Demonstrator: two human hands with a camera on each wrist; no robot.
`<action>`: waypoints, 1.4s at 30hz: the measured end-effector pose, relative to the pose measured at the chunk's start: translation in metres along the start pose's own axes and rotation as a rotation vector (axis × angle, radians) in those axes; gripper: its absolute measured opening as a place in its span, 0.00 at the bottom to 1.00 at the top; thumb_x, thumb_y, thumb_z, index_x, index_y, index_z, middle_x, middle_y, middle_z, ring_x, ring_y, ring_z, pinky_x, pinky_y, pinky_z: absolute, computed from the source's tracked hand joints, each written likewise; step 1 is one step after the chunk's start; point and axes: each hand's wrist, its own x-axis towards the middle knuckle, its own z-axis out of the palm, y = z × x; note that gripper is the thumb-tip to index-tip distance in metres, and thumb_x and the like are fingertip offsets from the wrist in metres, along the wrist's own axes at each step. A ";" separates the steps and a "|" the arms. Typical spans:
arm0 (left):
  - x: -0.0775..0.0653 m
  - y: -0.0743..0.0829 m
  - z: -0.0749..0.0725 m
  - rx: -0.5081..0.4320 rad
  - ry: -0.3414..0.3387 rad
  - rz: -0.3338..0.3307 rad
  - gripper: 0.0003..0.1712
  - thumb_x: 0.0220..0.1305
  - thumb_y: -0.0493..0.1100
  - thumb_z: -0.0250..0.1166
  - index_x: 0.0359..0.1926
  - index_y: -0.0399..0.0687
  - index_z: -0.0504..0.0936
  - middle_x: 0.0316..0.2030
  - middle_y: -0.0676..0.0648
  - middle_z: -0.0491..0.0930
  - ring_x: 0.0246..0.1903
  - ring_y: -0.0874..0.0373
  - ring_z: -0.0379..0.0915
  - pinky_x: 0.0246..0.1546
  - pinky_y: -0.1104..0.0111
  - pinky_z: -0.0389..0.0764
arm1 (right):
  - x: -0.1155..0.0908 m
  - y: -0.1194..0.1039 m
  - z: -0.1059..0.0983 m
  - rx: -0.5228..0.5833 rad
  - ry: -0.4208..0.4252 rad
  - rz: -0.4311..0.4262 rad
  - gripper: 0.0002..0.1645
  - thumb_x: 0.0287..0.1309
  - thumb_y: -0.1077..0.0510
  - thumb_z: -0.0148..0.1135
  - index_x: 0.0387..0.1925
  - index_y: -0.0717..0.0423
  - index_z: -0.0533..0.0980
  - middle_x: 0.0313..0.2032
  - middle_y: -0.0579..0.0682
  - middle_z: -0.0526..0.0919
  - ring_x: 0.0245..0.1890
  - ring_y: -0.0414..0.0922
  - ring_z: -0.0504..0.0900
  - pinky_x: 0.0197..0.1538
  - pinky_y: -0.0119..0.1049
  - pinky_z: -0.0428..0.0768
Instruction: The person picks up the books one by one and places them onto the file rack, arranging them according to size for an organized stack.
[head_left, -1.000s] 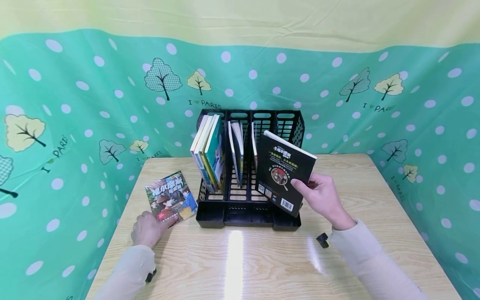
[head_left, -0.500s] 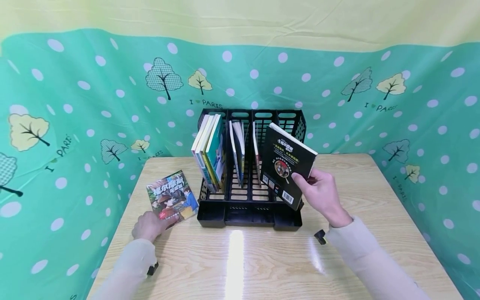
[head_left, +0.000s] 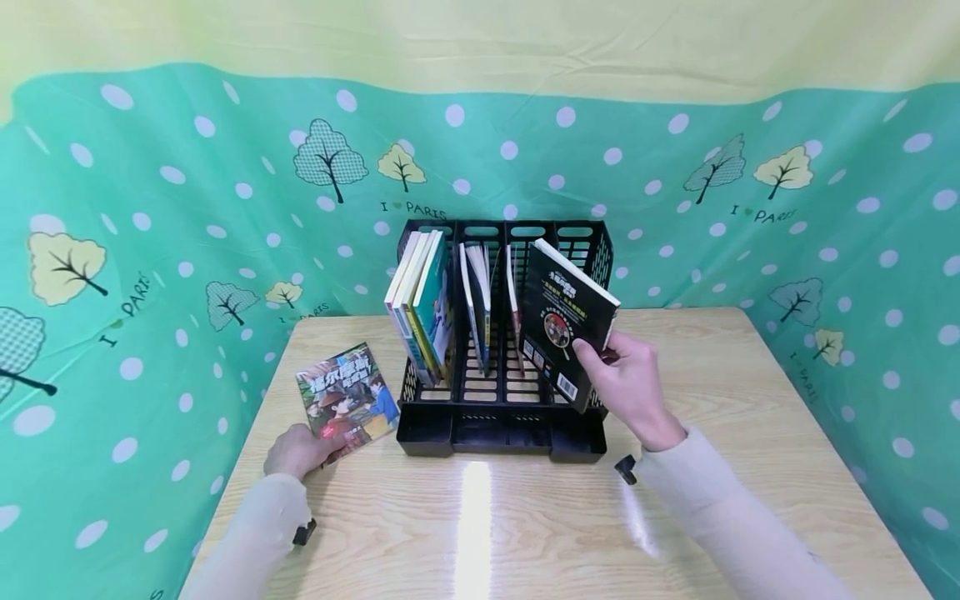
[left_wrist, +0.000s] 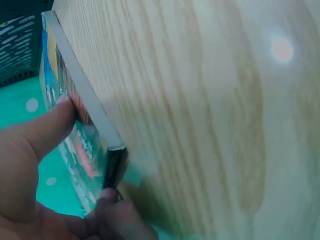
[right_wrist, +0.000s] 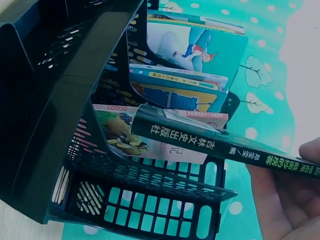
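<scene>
My right hand (head_left: 630, 383) pinches a black-covered paperback book (head_left: 566, 312) by its right side, thumb on the cover. The book tilts over the right part of the black desktop file rack (head_left: 491, 433). In the right wrist view its dark spine (right_wrist: 210, 142) overlaps a thin pink book (right_wrist: 175, 152) standing in a slot. At the left, my left hand (head_left: 298, 452) holds the near corner of a colourful illustrated book (head_left: 348, 396), thumb on its cover. The left wrist view shows that book's page edge (left_wrist: 85, 80) facing the camera, with fingertips at its dark spine end.
Several upright books (head_left: 420, 304) fill the rack's leftmost slot, and thinner ones (head_left: 476, 300) stand in the one beside it. Tall slotted dividers separate the compartments. Behind the wooden table (head_left: 540, 533) hangs a green dotted curtain (head_left: 510, 150).
My right hand has first lifted the black book a little, then shifted it left and farther over the rack. The left hand and its book stay nearly still.
</scene>
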 end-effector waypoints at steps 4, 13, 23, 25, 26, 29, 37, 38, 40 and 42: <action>0.002 0.007 0.002 0.098 -0.003 0.025 0.50 0.54 0.77 0.54 0.41 0.28 0.78 0.32 0.34 0.79 0.28 0.46 0.74 0.22 0.59 0.74 | 0.002 -0.002 0.004 -0.026 -0.002 -0.017 0.07 0.54 0.63 0.67 0.34 0.63 0.84 0.28 0.56 0.86 0.20 0.40 0.82 0.21 0.25 0.78; 0.008 0.021 0.001 0.242 0.026 0.046 0.53 0.48 0.82 0.54 0.39 0.32 0.81 0.35 0.29 0.79 0.31 0.41 0.77 0.26 0.54 0.79 | 0.005 -0.004 0.011 -0.057 0.021 -0.073 0.07 0.53 0.65 0.66 0.34 0.64 0.84 0.27 0.55 0.86 0.19 0.41 0.81 0.20 0.24 0.76; 0.012 0.012 0.002 0.122 -0.048 -0.010 0.63 0.43 0.84 0.54 0.53 0.27 0.75 0.49 0.24 0.74 0.42 0.35 0.75 0.36 0.51 0.78 | 0.010 -0.010 0.016 -0.105 0.025 -0.148 0.05 0.52 0.66 0.66 0.32 0.63 0.84 0.23 0.53 0.85 0.16 0.40 0.77 0.18 0.24 0.74; 0.013 0.012 0.003 0.115 -0.046 -0.018 0.64 0.43 0.84 0.55 0.54 0.26 0.73 0.50 0.24 0.73 0.44 0.34 0.74 0.38 0.50 0.78 | 0.011 -0.010 0.018 -0.110 0.026 -0.158 0.06 0.52 0.66 0.65 0.33 0.64 0.84 0.24 0.54 0.85 0.16 0.40 0.77 0.18 0.24 0.74; 0.013 0.012 0.003 0.110 -0.044 -0.021 0.65 0.43 0.84 0.55 0.55 0.25 0.73 0.51 0.24 0.73 0.44 0.34 0.74 0.38 0.50 0.78 | 0.012 -0.010 0.019 -0.111 0.025 -0.161 0.06 0.53 0.66 0.65 0.33 0.64 0.84 0.24 0.54 0.85 0.16 0.40 0.77 0.17 0.24 0.73; 0.012 0.013 0.003 0.093 -0.028 -0.030 0.65 0.42 0.83 0.56 0.54 0.23 0.72 0.50 0.23 0.72 0.43 0.35 0.74 0.37 0.51 0.79 | 0.014 -0.009 0.023 -0.131 0.028 -0.172 0.05 0.53 0.65 0.65 0.32 0.64 0.83 0.23 0.53 0.85 0.15 0.39 0.76 0.17 0.24 0.73; 0.009 0.013 0.014 -0.077 0.140 -0.044 0.63 0.39 0.76 0.68 0.50 0.23 0.57 0.33 0.27 0.73 0.33 0.36 0.74 0.28 0.52 0.76 | 0.020 -0.008 0.038 -0.174 0.056 -0.224 0.07 0.54 0.64 0.64 0.22 0.61 0.80 0.20 0.52 0.82 0.14 0.40 0.73 0.16 0.32 0.72; 0.010 0.013 0.016 -0.093 0.167 -0.036 0.62 0.40 0.74 0.70 0.50 0.23 0.56 0.33 0.27 0.73 0.34 0.34 0.74 0.28 0.52 0.76 | 0.021 -0.008 0.040 -0.175 0.059 -0.231 0.07 0.54 0.64 0.64 0.23 0.62 0.80 0.21 0.52 0.83 0.15 0.41 0.74 0.17 0.33 0.73; 0.010 0.014 0.019 -0.134 0.201 -0.032 0.59 0.41 0.71 0.71 0.51 0.24 0.56 0.33 0.27 0.72 0.35 0.32 0.74 0.28 0.51 0.76 | 0.022 -0.008 0.043 -0.184 0.070 -0.244 0.07 0.53 0.64 0.64 0.22 0.62 0.80 0.23 0.54 0.84 0.17 0.43 0.77 0.18 0.36 0.76; 0.010 0.014 0.020 -0.159 0.215 -0.022 0.58 0.44 0.68 0.72 0.52 0.24 0.55 0.34 0.26 0.72 0.36 0.31 0.74 0.28 0.51 0.76 | 0.023 -0.007 0.047 -0.188 0.074 -0.253 0.05 0.53 0.65 0.65 0.24 0.62 0.80 0.26 0.56 0.85 0.20 0.45 0.81 0.21 0.38 0.79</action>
